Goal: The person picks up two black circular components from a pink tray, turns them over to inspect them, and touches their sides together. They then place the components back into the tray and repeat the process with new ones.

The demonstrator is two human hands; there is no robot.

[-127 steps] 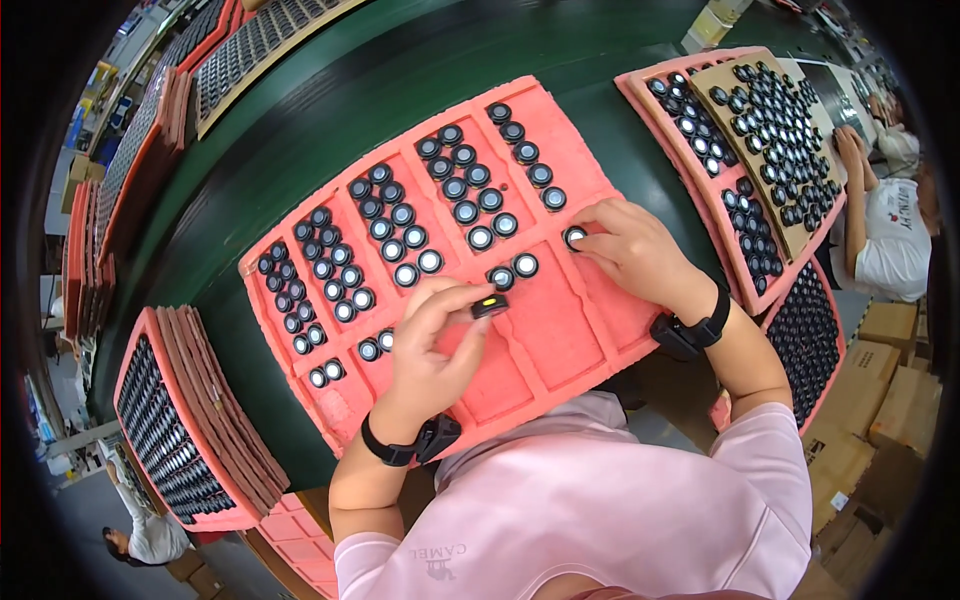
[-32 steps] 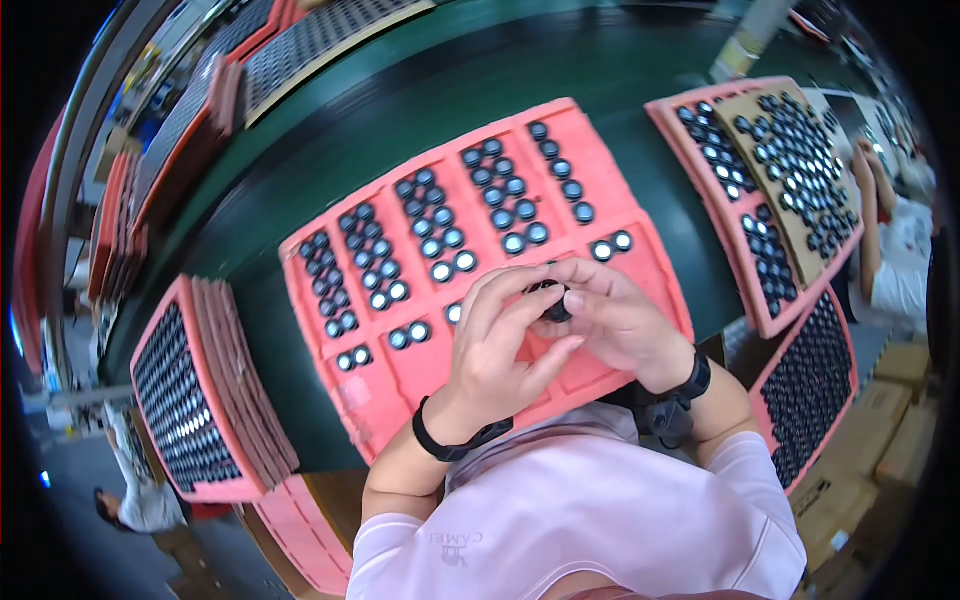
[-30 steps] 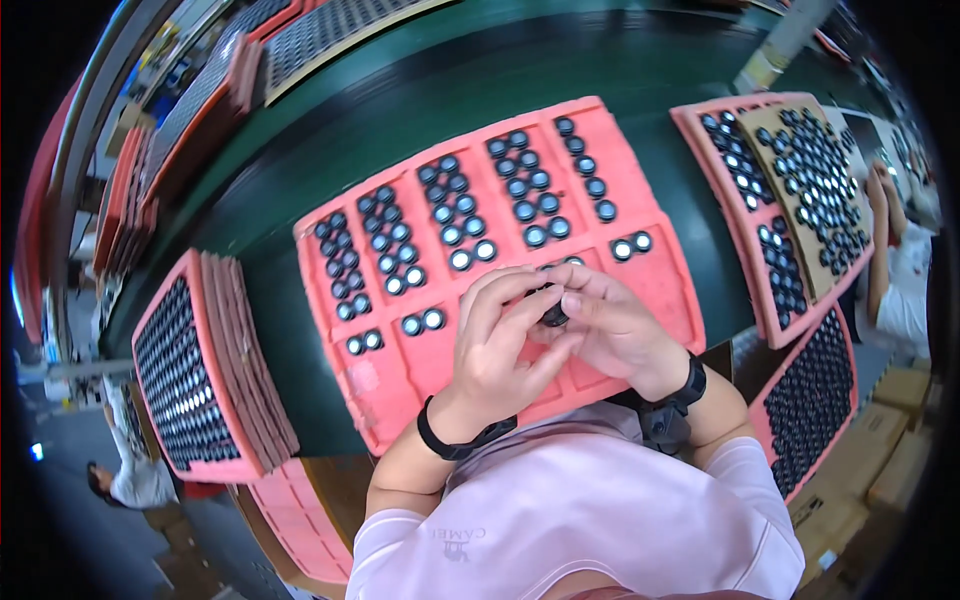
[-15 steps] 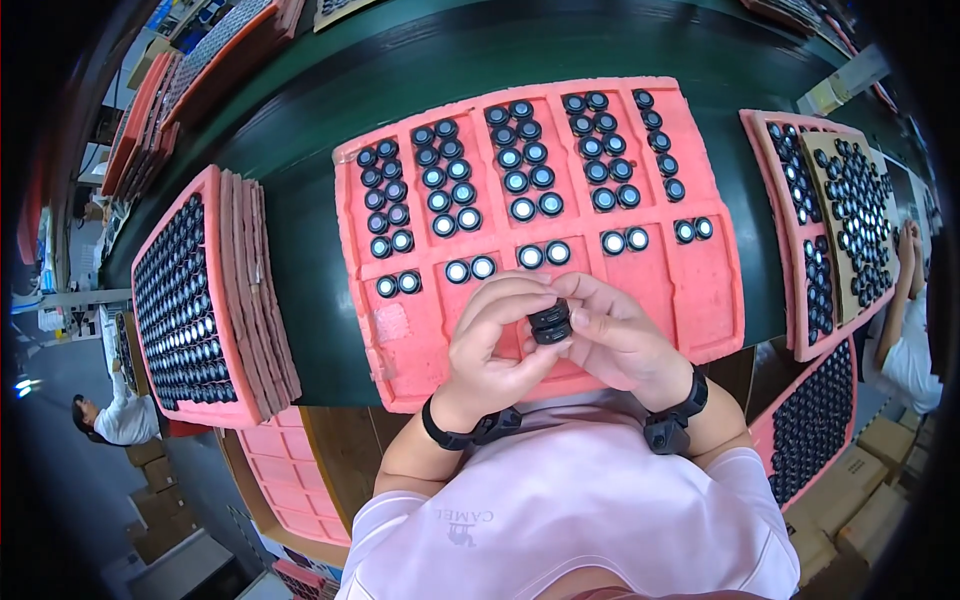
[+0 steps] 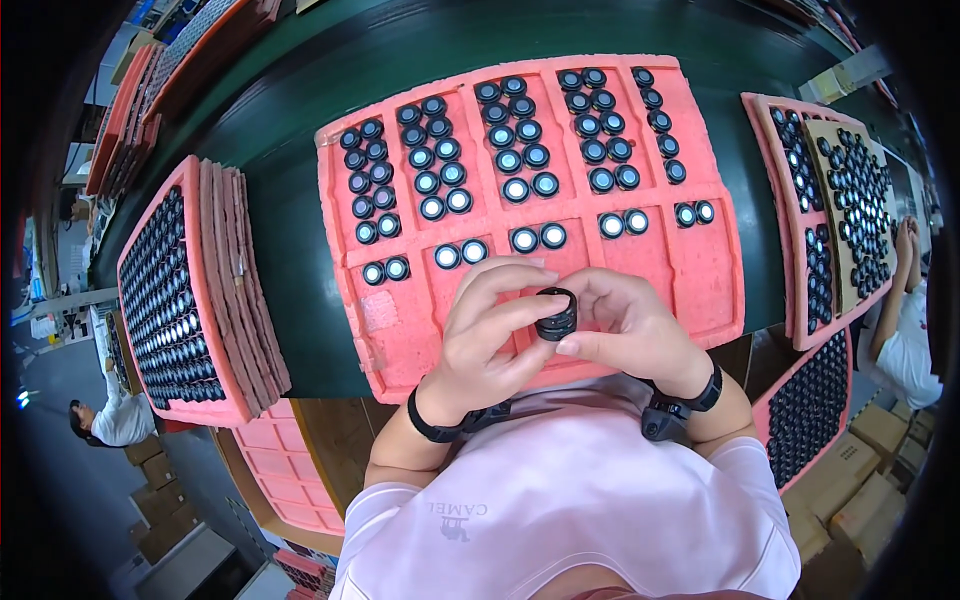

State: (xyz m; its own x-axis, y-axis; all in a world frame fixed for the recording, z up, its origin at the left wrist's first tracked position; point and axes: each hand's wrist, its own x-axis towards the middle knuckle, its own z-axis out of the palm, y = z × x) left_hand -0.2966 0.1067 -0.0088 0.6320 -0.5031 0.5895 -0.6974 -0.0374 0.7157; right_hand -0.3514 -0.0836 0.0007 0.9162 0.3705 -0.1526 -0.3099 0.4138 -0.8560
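Note:
Close in front of my chest, I hold a small black ribbed cylinder (image 5: 557, 324) that looks like a lens barrel. The fingers of my left hand (image 5: 485, 338) grip its left side and top. On its right side, the thumb and fingers of my right hand (image 5: 640, 328) close around it. Just beneath both hands lies a pink foam tray (image 5: 420, 335). Rows of round black lens-like parts (image 5: 433, 180) with pale shiny centres stand in its compartments, mostly in the far section. A single row of pairs runs along the nearer section, partly behind my hands.
The tray rests on a green work surface (image 5: 290, 250). At the left leans a stack of filled pink trays (image 5: 215, 270). More filled trays (image 5: 787, 240) and a cardboard sheet of black parts (image 5: 850, 210) are at the right. Another person's arm (image 5: 905, 265) shows at the far right.
The black cylinder has turned in my fingers, and its round top end now shows more. The tray appears slightly shifted left and upward in the picture. Both hands keep their hold.

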